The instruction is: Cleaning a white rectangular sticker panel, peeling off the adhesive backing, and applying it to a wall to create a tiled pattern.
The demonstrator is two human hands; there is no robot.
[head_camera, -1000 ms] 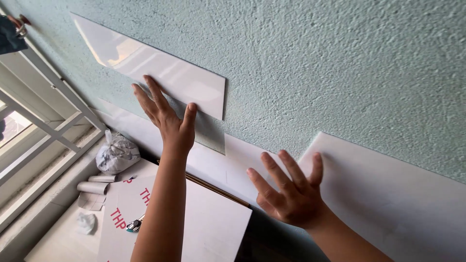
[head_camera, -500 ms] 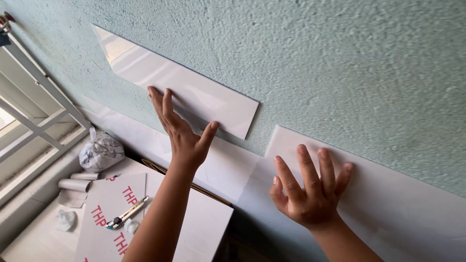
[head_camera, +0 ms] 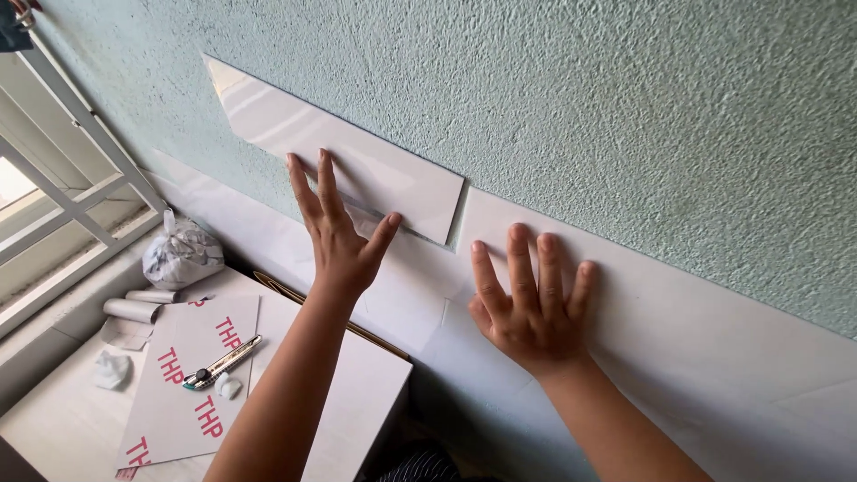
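Head view — white strip (head_camera: 357, 165) under left fingers (head_camera: 308, 183), seemingly pressed flat.

The left hand (head_camera: 344, 241) lies flat, fingers spread, on a glossy white strip (head_camera: 344, 161) stuck to the textured green wall (head_camera: 625, 98). The right hand (head_camera: 531, 303) presses flat on the white panel (head_camera: 714, 339) just beside it. Below, a utility knife (head_camera: 221, 361) rests on a printed sheet (head_camera: 187, 384) on the desk (head_camera: 54, 428)
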